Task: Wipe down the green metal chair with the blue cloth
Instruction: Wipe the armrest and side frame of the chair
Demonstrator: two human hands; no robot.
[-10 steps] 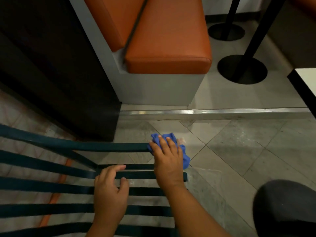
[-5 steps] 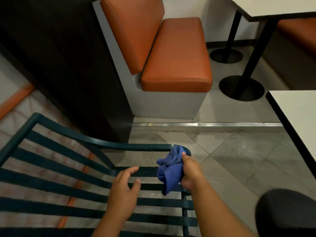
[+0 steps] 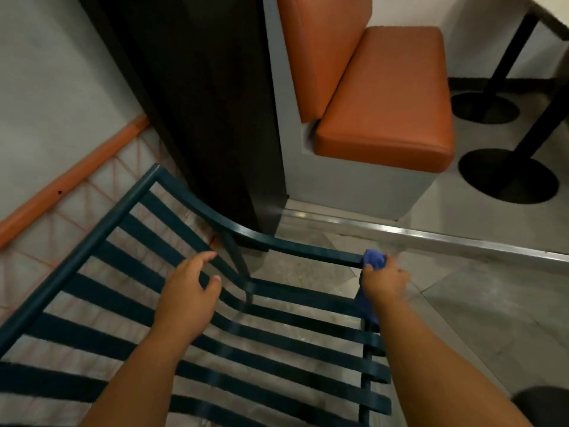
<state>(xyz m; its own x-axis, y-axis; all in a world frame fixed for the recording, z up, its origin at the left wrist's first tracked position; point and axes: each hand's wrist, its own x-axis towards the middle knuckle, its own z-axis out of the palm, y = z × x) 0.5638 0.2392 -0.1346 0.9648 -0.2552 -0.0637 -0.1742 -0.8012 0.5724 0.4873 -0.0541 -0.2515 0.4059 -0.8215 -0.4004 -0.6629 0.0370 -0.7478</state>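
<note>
Right hand (image 3: 383,280) grips the cloth (image 3: 374,260) on the right end of the chair's armrest (image 3: 277,241).

From this hand the armrest runs away to the left and far, as one long curved bar up to the chair (image 3: 92,241) top corner, so I judge the next wipe goes along this axis toward the left. Part of the cloth hangs down under the hand. Left hand (image 3: 191,291) is open and empty, fingers spread over the slats, nearer to the middle of the bar.

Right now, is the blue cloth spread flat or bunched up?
Bunched: the blue cloth is wadded in the right hand at the chair rail's end.
</note>
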